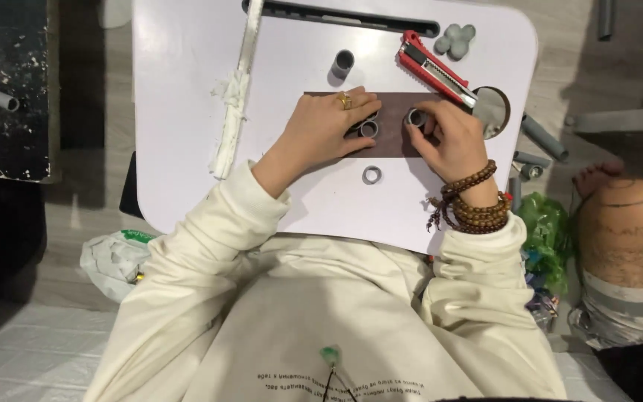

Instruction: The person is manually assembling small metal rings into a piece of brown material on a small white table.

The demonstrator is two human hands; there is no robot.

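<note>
A white lap table (187, 89) fills the upper frame above a grey wood floor (76, 208). On its brown sheet (392, 134), the left hand (325, 130) presses a grey ring (368, 129) with flat fingers; the right hand (448, 138) pinches another ring (416, 117).

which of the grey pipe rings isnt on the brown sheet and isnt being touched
The short grey ring lying alone on the white table, just below the brown sheet. The other short rings sit on the sheet under the left hand and right hand.

Bright even overhead light, glare on white tabletop (187, 89), soft shadows, slight blur.
</note>
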